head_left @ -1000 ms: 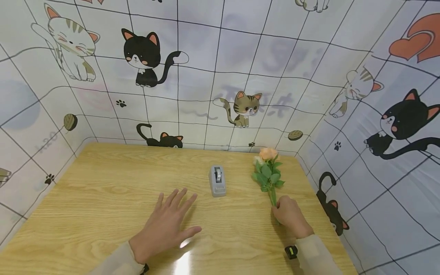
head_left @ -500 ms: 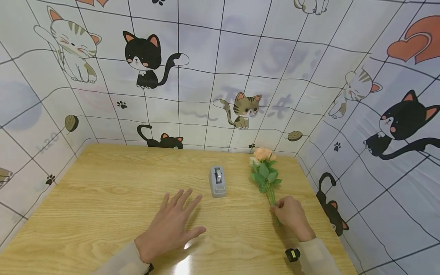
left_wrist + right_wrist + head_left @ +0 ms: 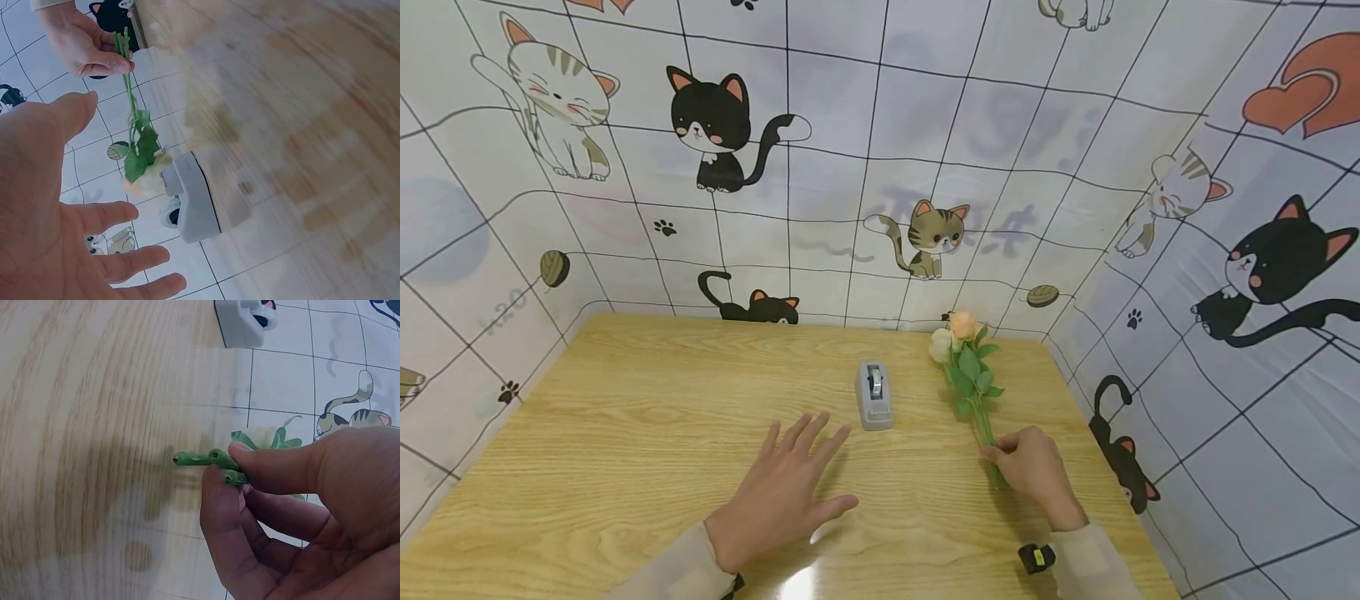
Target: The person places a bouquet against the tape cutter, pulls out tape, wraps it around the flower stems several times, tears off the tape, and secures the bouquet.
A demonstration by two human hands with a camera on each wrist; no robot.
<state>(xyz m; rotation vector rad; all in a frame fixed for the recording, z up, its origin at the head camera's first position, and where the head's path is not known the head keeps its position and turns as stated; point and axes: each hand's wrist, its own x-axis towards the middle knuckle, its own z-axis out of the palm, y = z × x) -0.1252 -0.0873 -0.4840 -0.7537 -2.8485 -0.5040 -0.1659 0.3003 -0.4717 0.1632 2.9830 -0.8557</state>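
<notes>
**Left grip [image 3: 786,492] free, tape dispenser [image 3: 874,410] untouched, flower bunch [image 3: 970,364] pinched in right grip [image 3: 1033,464]**

Landmark: the tape dispenser, upright on the tabletop [image 3: 662,400]. Step in hand, as judged: handling the bunch one-handed, by its stems [image 3: 984,427]. Next move should call for a steady pinch, since the stems could fan apart or slip.

Left of the dispenser and nearer the person: left grip, fully spread, thumb out to the side, nothing held. Palm looks clear of the wood in the left wrist view.

Right of the dispenser: flower bunch. White bloom [image 3: 941,345] and peach bloom [image 3: 964,325] lie farther back than the dispenser, green leaves below them; stems slant toward the near right. Whether the blooms touch the tabletop: cannot tell.

Farthest right, nearer than the dispenser: right grip, closed to a narrow pinch, stems between thumb and finger. Right wrist view shows three cut ends [image 3: 186,459], one jutting away from the other two.
</notes>
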